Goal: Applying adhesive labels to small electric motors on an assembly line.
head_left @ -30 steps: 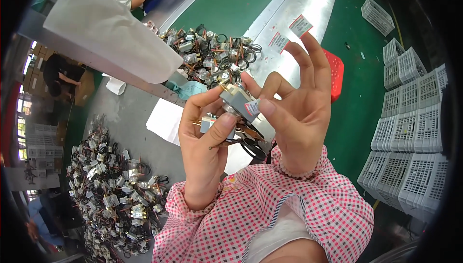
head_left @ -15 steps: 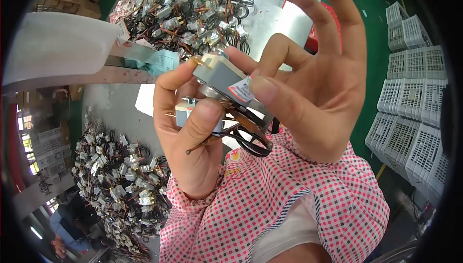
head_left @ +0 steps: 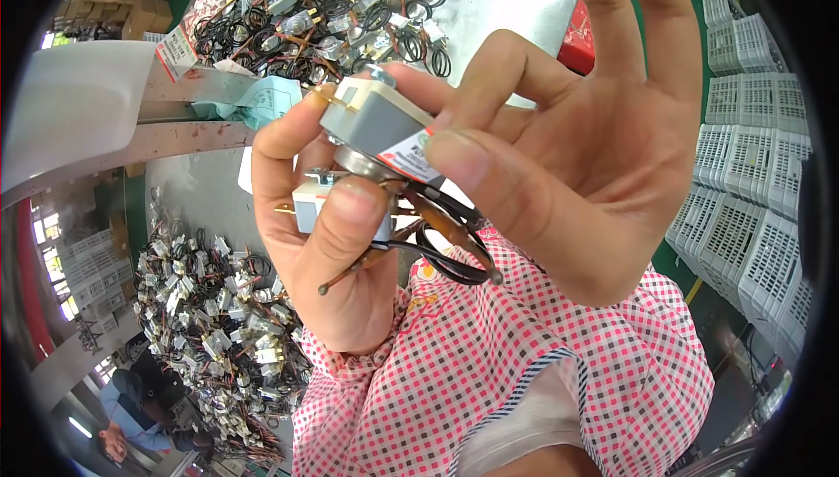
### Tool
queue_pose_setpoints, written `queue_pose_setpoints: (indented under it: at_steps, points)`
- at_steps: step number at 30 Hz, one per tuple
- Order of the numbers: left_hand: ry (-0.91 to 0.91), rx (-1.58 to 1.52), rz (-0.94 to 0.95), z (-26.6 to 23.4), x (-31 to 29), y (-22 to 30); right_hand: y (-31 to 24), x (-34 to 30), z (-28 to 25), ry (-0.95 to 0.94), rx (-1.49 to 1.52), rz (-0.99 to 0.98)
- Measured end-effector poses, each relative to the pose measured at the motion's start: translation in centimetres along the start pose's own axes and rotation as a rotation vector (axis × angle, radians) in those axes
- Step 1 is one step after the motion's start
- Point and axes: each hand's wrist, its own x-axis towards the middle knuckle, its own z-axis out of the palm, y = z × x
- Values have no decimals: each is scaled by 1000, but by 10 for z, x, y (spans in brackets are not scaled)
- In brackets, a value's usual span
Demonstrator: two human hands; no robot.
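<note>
My left hand (head_left: 336, 258) is closed around two capillary thermostats in front of my chest. The upper thermostat (head_left: 374, 120) has a grey and cream housing, a brass terminal and a round metal base; it tilts down to the right. Below it, the second thermostat (head_left: 308, 206) sits partly hidden behind my left thumb. Black capillary coils (head_left: 454, 269) and copper-brown bulbs hang beneath both. With thumb and index finger, my right hand (head_left: 603, 171) pinches a white and red label sticker (head_left: 405, 159) against the upper housing's side; its other fingers are spread upward.
A large heap of thermostats (head_left: 323, 22) covers the metal table's far part; another heap (head_left: 218, 320) lies lower left. A metal rail (head_left: 192, 136) with a teal cloth (head_left: 266, 101) crosses between. White crates (head_left: 743, 171) are stacked right. A co-worker (head_left: 131, 416) shows lower left.
Both hands and the thermostats have come slightly closer. The label now lies more against the upper housing, with my right thumb on its edge. A sticker strip by the rail shows more fully.
</note>
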Motion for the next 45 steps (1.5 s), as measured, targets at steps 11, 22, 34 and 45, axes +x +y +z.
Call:
queue_pose_setpoints:
  at_steps: [11,22,34,45]
  points:
    - [-24,-24,12,-4,0,-1,-2,0,0,-11,-37,-17]
    - [-82,-4,-9,-5,3,0,-1,3,0,-15,-68,-29]
    - [-31,46,-26,2,2,1,2,5,0,-4,-87,-51]
    - [93,94,-73,6,3,2,4,9,1,11,-126,-115]
